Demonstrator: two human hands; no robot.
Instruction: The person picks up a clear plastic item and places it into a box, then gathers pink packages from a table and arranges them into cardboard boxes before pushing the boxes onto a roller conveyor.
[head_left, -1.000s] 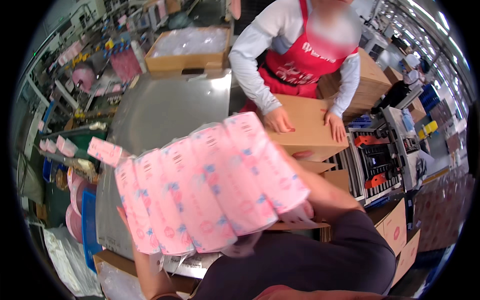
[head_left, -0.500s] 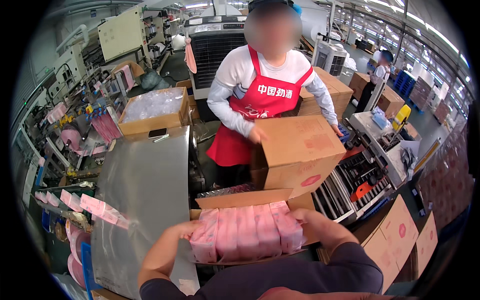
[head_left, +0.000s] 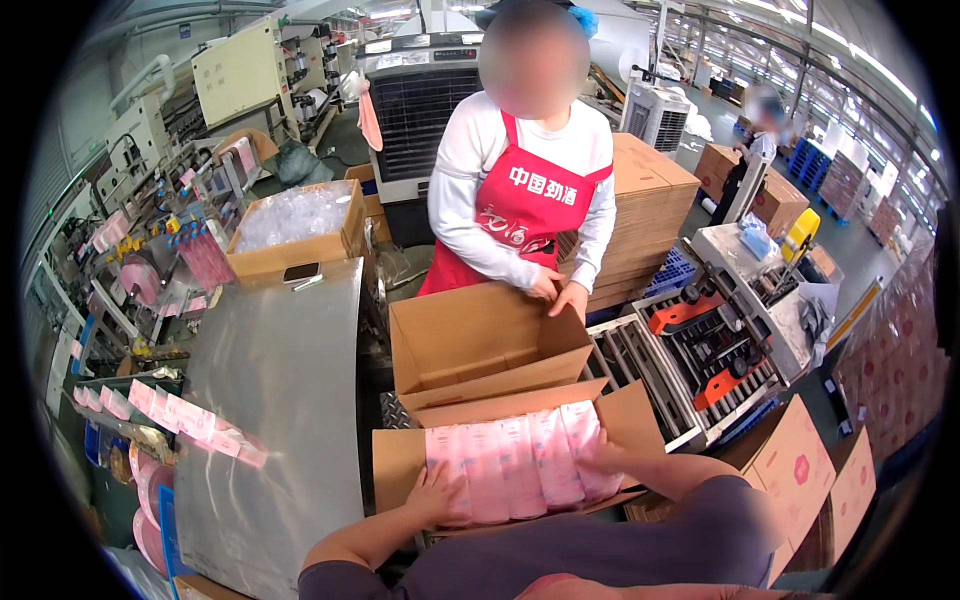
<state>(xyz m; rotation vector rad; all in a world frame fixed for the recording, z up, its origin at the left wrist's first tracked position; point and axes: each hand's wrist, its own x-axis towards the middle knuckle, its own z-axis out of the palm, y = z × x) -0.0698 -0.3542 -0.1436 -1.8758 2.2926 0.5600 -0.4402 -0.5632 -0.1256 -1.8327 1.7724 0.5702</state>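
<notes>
A row of pink wrapped packs (head_left: 515, 460) lies inside an open cardboard box (head_left: 396, 462) right in front of me. My left hand (head_left: 437, 495) presses on the left end of the row. My right hand (head_left: 602, 453) lies on its right end. Both hands grip the bundle from its sides. Just behind it stands a second open cardboard box (head_left: 470, 345), where a person in a red apron (head_left: 525, 205) has both hands on the far right rim.
A shiny metal table (head_left: 270, 400) runs along my left, with pink packs (head_left: 190, 420) on its edge and a box of clear bags (head_left: 292, 225) at its far end. A roller conveyor and taping machine (head_left: 720, 335) stand to the right. Flat cartons (head_left: 650, 215) are stacked behind.
I have lowered the pink bundle from in front of my face down into the near box. The person opposite swapped a closed carton for an open one.
</notes>
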